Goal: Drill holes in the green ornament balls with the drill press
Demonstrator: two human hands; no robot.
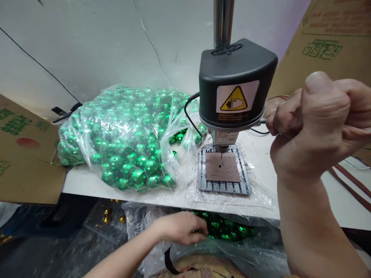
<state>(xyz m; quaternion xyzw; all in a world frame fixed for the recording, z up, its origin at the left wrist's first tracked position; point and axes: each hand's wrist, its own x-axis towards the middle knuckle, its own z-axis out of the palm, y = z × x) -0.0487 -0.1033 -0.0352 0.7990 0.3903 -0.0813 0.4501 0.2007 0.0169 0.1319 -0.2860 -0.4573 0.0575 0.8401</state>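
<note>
Your left fingers (pixel 201 227) half-curl by shiny green faceted beads (pixel 222 226); your right fingers (pixel 289 114) clench; holds, and beads done or left, are unclear.

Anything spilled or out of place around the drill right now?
Yes: dark crumbs litter the brown board, the slotted base plate and the white tabletop beside it, like uncleared debris. A few gold balls also lie below the tabletop, odd beside so many green balls.

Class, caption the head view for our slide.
Left hand near shiny green faceted beads; right hand beside black drill press.
</note>
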